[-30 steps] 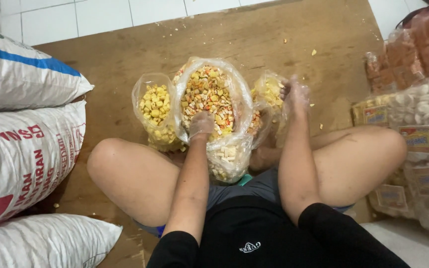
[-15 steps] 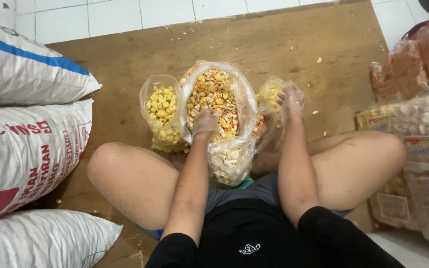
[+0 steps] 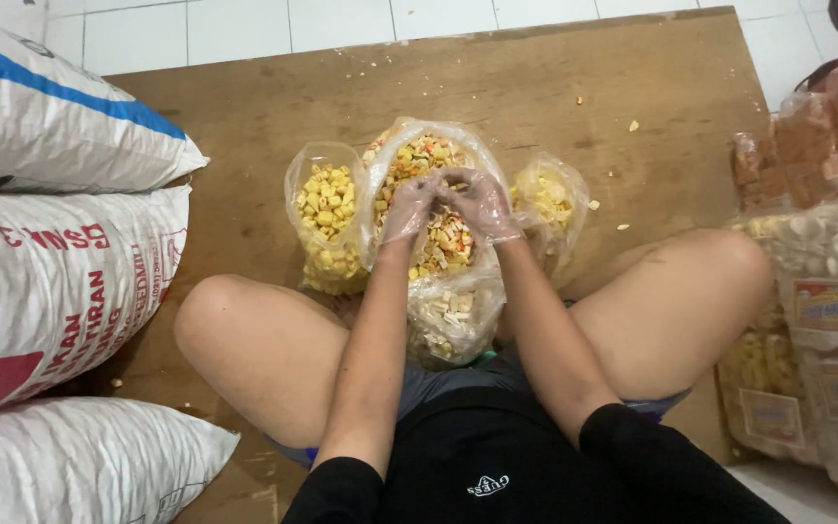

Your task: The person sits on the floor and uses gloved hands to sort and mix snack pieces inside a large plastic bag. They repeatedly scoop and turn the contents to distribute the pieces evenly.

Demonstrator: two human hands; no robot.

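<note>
While big white sacks (image 3: 50,252) crowd the brown board's (image 3: 244,107) left edge, its far part lies bare. Near the middle, a bag of yellow puffs (image 3: 325,209) touches the mixed snack bag (image 3: 434,155). Both gloved hands, left hand (image 3: 407,206) and right hand (image 3: 482,202), meet over it, fingers curled, pinching its colourful bits. Snack packs (image 3: 826,262) fill the right edge.

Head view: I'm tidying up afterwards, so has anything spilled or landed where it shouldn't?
Yes. A few loose yellow snack crumbs lie scattered on the brown board, beyond and to the right of the open bags. The left hand and right hand, both in thin clear gloves, meet over the mixed-snack bag. Every bag stands upright.
</note>
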